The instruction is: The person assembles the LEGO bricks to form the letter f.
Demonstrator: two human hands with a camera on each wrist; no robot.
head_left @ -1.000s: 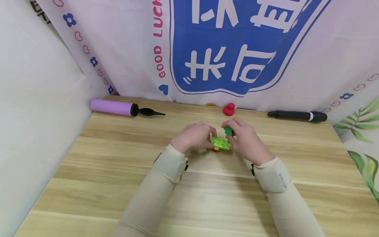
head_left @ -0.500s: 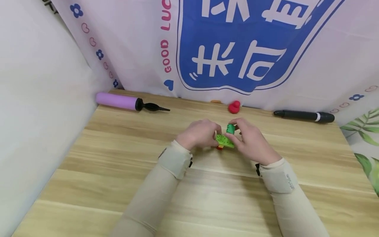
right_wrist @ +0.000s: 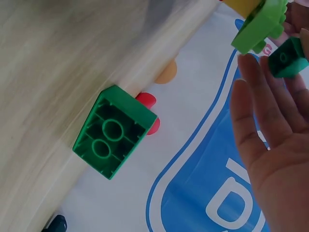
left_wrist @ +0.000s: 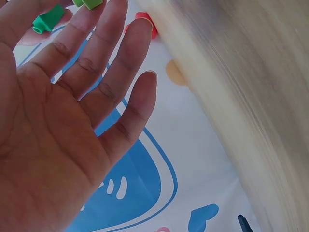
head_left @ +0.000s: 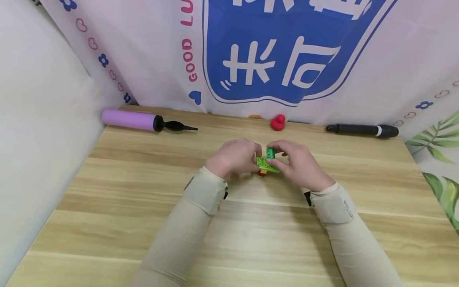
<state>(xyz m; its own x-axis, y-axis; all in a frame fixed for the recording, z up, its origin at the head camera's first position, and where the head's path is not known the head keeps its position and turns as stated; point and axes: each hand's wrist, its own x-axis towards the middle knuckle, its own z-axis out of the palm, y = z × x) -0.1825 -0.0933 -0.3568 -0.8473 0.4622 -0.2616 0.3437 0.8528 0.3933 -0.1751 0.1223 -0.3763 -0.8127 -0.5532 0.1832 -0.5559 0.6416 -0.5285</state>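
The stacking looks part-way done: a lime plate (head_left: 263, 162) already sits atop a yellow piece (head_left: 263, 171) and a red piece (head_left: 262, 174), near the middle of the desk (head_left: 143, 223); the small green brick (head_left: 270, 153) seems yet to be joined, since both wrist views show it apart from the plate; a larger green brick (right_wrist: 115, 133) lies loose, seemingly on the desk, its hollow underside facing the right wrist camera. The left hand (head_left: 234, 157) has a light grip, thumb and fingertip closed about the plate's left end, other fingers fairly straight; the right hand (head_left: 297, 165) pinches the small green brick by its sides, just above the plate. The desk is pale, striped wood; along its far edge lie a purple pump (head_left: 129, 119), a red knob-shaped thing (head_left: 277, 122) and a black pen-like object (head_left: 362, 130); behind hangs a white cloth with a blue printed panel (head_left: 272, 71); leaf-patterned covering (head_left: 441, 191) shows at the right.
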